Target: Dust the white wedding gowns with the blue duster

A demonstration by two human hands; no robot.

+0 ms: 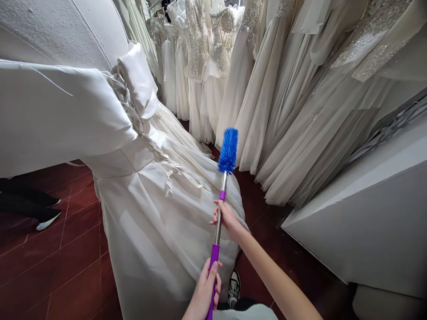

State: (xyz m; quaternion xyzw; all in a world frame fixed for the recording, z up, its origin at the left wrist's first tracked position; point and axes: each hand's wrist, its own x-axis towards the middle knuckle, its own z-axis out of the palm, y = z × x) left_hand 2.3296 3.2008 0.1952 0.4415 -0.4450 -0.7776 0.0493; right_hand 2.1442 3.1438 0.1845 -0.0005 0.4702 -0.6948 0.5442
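A duster (pixel 228 151) with a bushy blue head, a metal pole and a purple grip slants up through the middle of the view. My left hand (pixel 207 284) is wrapped round its purple grip, low in the picture. Higher up, my right hand (pixel 227 215) closes on the metal pole, just under a purple collar. Behind and left of the pole stands a white satin wedding dress (pixel 156 226) with a laced back and loose ties. In the view, the blue head lies over the dark red floor and the edge of the skirts; whether it touches any cloth I cannot tell.
Several beaded and tulle gowns (pixel 256 102) hang along the back and right, hems near the tiled floor (pixel 76 222). A pale platform (pixel 373 222) stands at right. Another person's legs (pixel 30 206) show at far left.
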